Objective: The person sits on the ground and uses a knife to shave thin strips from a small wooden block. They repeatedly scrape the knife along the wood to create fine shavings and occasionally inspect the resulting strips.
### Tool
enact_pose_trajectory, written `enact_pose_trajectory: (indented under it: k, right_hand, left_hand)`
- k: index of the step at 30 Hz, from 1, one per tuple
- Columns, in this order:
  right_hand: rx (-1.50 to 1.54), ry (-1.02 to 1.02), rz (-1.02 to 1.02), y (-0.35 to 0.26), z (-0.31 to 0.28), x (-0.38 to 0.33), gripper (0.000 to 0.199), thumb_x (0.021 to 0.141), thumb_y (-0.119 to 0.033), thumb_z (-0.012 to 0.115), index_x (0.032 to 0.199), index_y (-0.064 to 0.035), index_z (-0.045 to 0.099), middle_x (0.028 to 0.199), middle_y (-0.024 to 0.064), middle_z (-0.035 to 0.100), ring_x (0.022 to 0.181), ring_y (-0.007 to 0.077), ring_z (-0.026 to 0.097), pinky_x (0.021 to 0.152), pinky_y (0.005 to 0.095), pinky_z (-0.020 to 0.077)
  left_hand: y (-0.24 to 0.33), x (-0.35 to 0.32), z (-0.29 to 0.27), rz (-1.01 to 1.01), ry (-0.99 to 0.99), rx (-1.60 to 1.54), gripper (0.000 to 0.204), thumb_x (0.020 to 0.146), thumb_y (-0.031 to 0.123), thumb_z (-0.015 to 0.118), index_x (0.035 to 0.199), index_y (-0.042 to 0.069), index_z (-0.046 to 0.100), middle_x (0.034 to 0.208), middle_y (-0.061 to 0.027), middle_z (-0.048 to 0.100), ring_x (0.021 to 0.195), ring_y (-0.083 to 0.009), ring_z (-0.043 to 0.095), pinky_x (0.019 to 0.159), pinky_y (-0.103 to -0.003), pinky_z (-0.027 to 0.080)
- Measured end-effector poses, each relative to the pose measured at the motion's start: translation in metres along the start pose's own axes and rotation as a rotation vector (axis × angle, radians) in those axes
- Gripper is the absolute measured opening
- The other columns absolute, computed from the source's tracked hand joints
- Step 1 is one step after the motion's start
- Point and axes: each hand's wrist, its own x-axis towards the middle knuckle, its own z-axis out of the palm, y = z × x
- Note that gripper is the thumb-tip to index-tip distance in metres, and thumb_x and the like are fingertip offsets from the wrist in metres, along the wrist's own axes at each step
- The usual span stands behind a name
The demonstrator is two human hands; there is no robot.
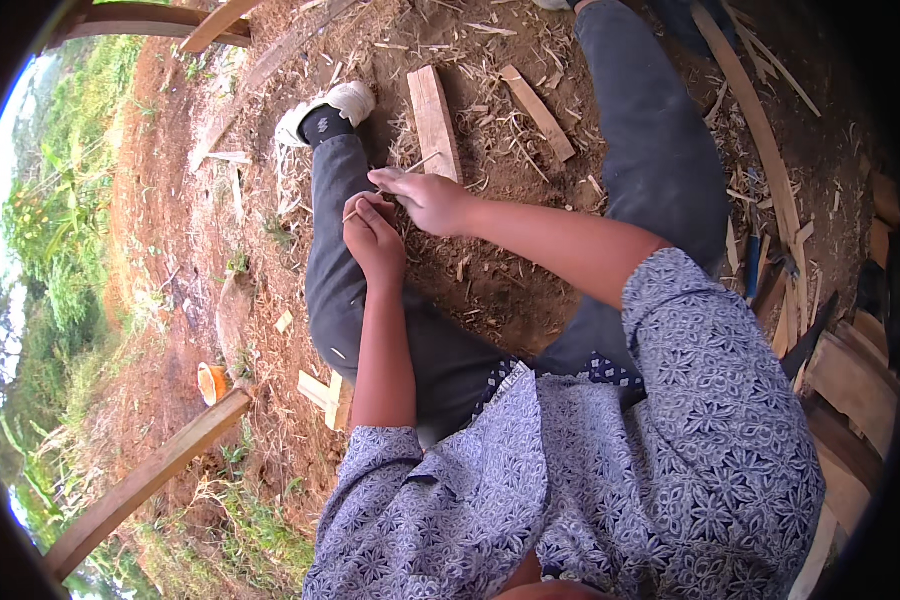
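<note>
A thin wooden stick (427, 161) runs slantwise through both hands above my left thigh. My left hand (374, 237) is closed, its fingers wrapped round the lower end, and a short tip pokes out at its left. Just above and to the right, my right hand (433, 202) has its fingers pressed together against the same stick, which passes beneath them. The far end of the stick sticks out past the right hand. Whether the right palm also covers a small tool is hidden.
Between my legs lie a short wooden board (434, 122) and a smaller wood piece (537, 112) among shavings. A long curved plank (760, 130) and stacked wood offcuts (850, 380) are at the right. At the left are a wooden beam (150, 480) and an orange container (211, 383).
</note>
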Motion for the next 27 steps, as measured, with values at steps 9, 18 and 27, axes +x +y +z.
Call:
enact_pose_trajectory:
  k: [9,18,27]
  right_hand:
    - [0.056,-0.036,0.081,0.007,-0.02,-0.002,0.052,0.1,-0.001,0.041,0.15,-0.0045,0.052,0.154,0.0182,0.052,0.141,0.0302,0.052,0.117,0.0381,0.0431]
    - [0.122,0.049,-0.034,0.048,-0.008,0.005,0.054,0.097,-0.003,0.043,0.15,-0.0046,0.053,0.156,0.0129,0.052,0.143,0.0265,0.051,0.121,0.0372,0.0388]
    - [0.018,0.026,0.264,0.061,-0.033,0.007,0.054,0.097,-0.003,0.042,0.15,-0.0056,0.054,0.158,0.016,0.049,0.147,0.0277,0.046,0.122,0.0377,0.0364]
  left_hand:
    - [0.008,0.001,0.005,-0.097,0.078,0.0,0.031,0.115,0.021,0.037,0.095,0.005,0.053,0.071,-0.0029,0.057,0.058,-0.0098,0.049,0.058,-0.025,0.043]
    - [0.007,-0.003,0.028,-0.139,0.16,-0.139,0.031,0.116,0.024,0.036,0.096,0.006,0.051,0.07,-0.0035,0.058,0.054,-0.0081,0.049,0.05,-0.022,0.041]
    - [0.009,-0.007,0.028,-0.094,0.163,-0.124,0.032,0.116,0.024,0.034,0.093,0.007,0.05,0.07,-0.0037,0.058,0.056,-0.0091,0.051,0.051,-0.023,0.043]
